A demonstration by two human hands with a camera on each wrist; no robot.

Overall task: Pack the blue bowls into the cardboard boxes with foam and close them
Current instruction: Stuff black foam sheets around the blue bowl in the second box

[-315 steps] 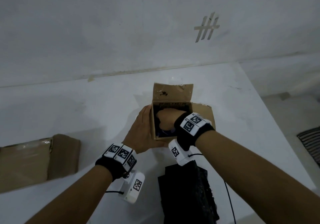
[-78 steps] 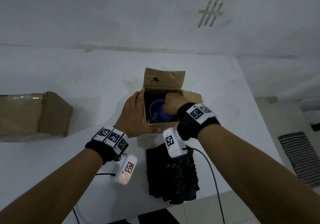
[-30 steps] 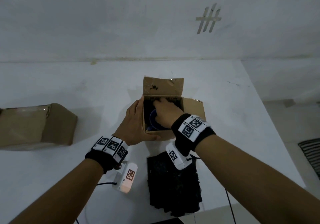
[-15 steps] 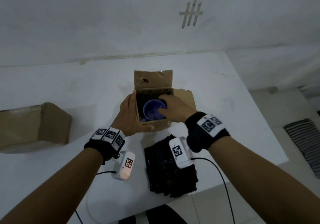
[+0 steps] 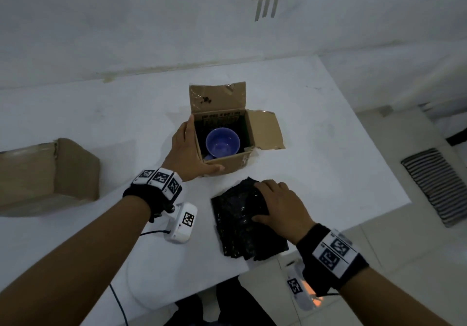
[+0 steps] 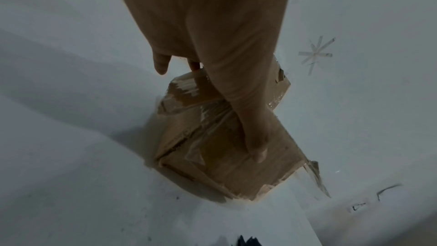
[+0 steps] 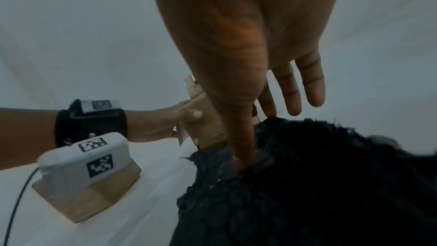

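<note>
Left hand (image 5: pixel 188 154) steadies a small brown cardboard box (image 5: pixel 227 165); right hand (image 5: pixel 280 209) lies on a pile of black bubbled padding sheets (image 5: pixel 237 227).

The left hand clasps the box's near-left corner, thumb along the front wall, fingers up the left wall. A round blue bowl (image 5: pixel 222 141) sits inside, below the rim. The back flap stands upright and the right flap lies flat on the white table (image 5: pixel 101 113). The right hand's fingers are spread and nearly straight, with the thumb pressed into the pile, which reaches the table's near edge. Bare tabletop lies right of the box. A larger brown cardboard box (image 5: pixel 50 174) stands well apart on the left.

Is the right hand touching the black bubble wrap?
Touching. The right wrist view shows the right hand with its thumb tip pressed into the black bubble wrap.
</note>
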